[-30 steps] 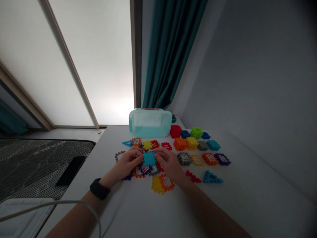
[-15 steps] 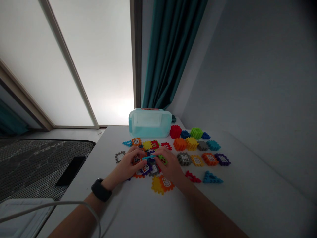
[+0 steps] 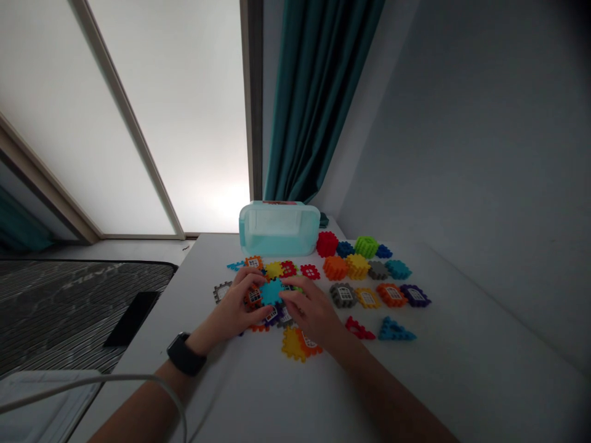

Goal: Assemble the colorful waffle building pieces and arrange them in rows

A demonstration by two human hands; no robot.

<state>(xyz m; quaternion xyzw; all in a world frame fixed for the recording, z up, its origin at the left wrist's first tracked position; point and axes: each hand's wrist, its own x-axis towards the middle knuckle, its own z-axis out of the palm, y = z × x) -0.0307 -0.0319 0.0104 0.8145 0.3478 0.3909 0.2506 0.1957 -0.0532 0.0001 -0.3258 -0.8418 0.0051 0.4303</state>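
A light blue toothed tile [image 3: 271, 291] shows its flat face between my hands, above a loose pile of coloured tiles. My right hand [image 3: 310, 307] grips its right edge between thumb and fingers. At its left is my left hand [image 3: 240, 304], fingers curved and apart from the thumb, with a dark watch on the wrist. Beneath and around them lie orange, purple and grey window tiles, partly hidden by the hands. A yellow tile [image 3: 292, 344] lies in front of the pile, overlapping an orange window tile.
Behind the pile stands a clear light blue bin [image 3: 279, 231]. On the right are sorted stacks, among them red [image 3: 327, 244], green [image 3: 366, 247] and orange [image 3: 335, 267], with blue triangles [image 3: 396, 330] nearer. A pale cable [image 3: 138, 377] curves at lower left.
The light blue tile has turned from edge-on to face-on. My left hand's fingers have spread a little, and my right hand's fingers have shifted along the tile's right side.
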